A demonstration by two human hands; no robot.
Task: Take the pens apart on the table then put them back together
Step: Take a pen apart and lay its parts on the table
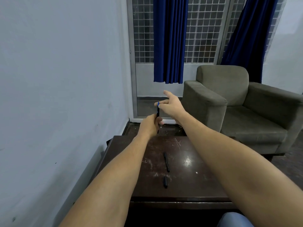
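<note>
While a bare wall (57, 79) fills the left, the left hand (149, 124) is clenched round the lower part of an upright pen (158, 112), held up past the far edge of the table (188, 185); the fist hides much of the barrel. The right hand (172, 105) pinches the pen's blue top, its other fingers spread. Nearer, on the table, lie a second pen (166, 161) and a short black piece (165, 181), apart. A curtain (170, 38) hangs behind, and an armchair (237, 104) stands far right.

grey armchair (237, 102), blue curtains (170, 40), barred window (203, 30), pale wall (57, 63)
</note>
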